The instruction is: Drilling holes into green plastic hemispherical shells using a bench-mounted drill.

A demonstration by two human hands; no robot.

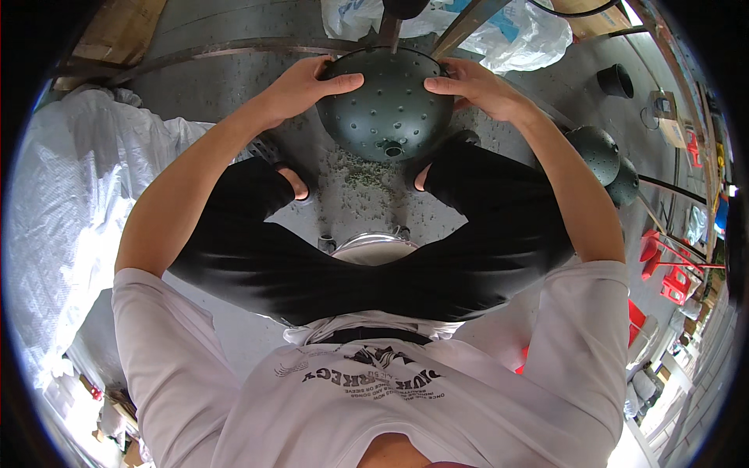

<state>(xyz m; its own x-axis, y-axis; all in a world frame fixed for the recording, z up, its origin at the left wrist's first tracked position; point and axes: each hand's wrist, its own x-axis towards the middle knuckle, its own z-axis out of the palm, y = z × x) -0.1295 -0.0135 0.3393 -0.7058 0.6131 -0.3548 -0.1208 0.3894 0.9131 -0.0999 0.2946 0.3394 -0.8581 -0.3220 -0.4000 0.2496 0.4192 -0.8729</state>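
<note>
Between my knees is a dark green, dome-shaped bowl (382, 109), dotted with small raised bumps or holes, with a short round spout at its near side. My left hand (324, 84) grips its left side, thumb lying across the outer surface and fingers curled behind the rim. On the opposite side my right hand (474, 87) holds it the same way, thumb pointing inward. The bowl's far edge meets a metal post (390, 31) with a dark end above it; whether they touch I cannot tell. The inside of the bowl is hidden.
Green shavings (360, 178) litter the grey floor beneath the bowl. Two similar green domes (597, 152) lie to the right, near a black bucket (615, 81). A white woven sheet (86, 187) covers the left side. Clear plastic bags (523, 39) and metal bars are at the back.
</note>
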